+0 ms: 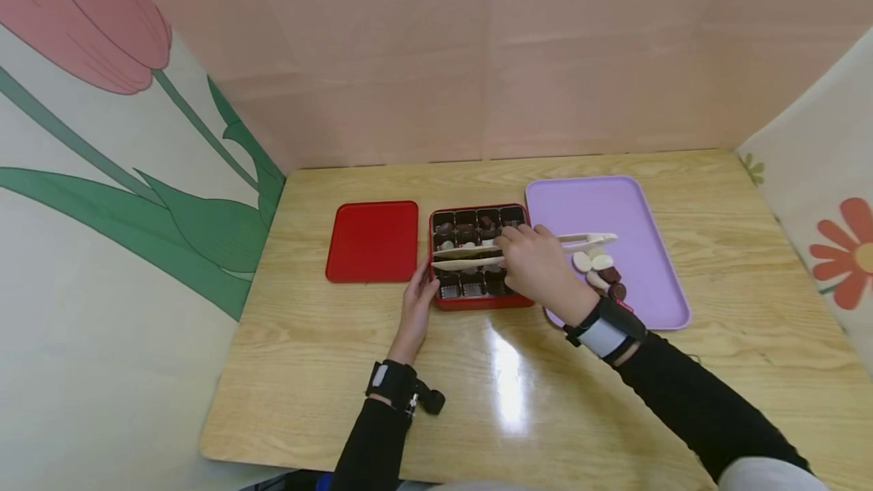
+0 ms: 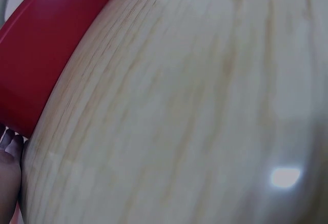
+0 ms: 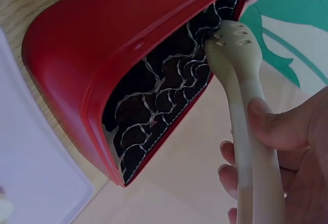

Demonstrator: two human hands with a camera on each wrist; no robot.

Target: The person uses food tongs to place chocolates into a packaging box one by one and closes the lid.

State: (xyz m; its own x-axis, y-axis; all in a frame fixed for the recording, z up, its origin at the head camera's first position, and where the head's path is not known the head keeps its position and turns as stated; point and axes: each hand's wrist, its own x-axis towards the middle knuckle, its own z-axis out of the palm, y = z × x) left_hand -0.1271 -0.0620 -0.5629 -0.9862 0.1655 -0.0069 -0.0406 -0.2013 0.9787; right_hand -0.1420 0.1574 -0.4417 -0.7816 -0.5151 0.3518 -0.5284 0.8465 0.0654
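Note:
A red box (image 1: 484, 305) with a dark compartmented insert stands mid-table, chocolates in several of its compartments. My right hand (image 1: 542, 267) grips a pair of cream tongs (image 1: 470, 262) above it. In the right wrist view the tongs (image 3: 246, 80) reach their slotted tips down at the insert's far end; whether they pinch anything is hidden. The left hand (image 1: 413, 317) touches the box's left side near the front corner, fingers laid along the wall. Only part of that hand (image 2: 7, 167) shows in the left wrist view, beside the red wall (image 2: 46, 44).
Left of the box lies a square red lid (image 1: 373, 241). To the right is a lilac tray (image 1: 586, 199), close beside the box, holding white pieces (image 1: 583, 261) and brown chocolates (image 1: 610, 274). A pink backdrop (image 1: 477, 59) rises behind the wooden table (image 1: 307, 370).

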